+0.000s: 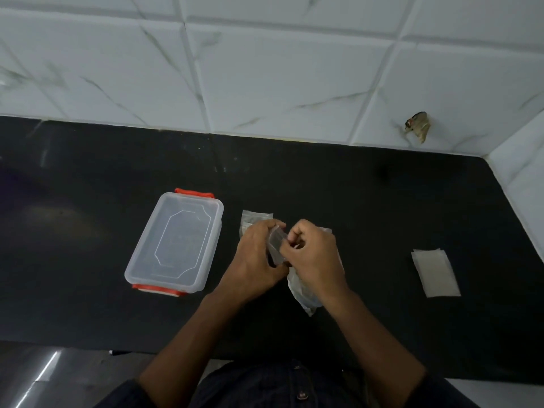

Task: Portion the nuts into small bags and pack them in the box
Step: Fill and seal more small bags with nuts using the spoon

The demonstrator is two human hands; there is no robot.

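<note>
A small clear bag [276, 244] is held up between both hands above the black counter. My left hand [256, 257] grips its left side and my right hand [312, 254] pinches its top edge with curled fingers. Under my right hand lies a larger clear plastic bag [300, 290], mostly hidden, and no nuts can be made out in it. Another small clear bag [254, 217] lies flat just behind my left hand. A clear plastic box [176, 241] with its lid on and orange clips stands to the left of my hands.
A stack of small flat bags [435, 272] lies on the counter [382, 216] to the right. White tiled walls [265, 69] close off the back and the right side. A damaged spot [418, 125] marks the back tile. The counter's front edge runs near my body.
</note>
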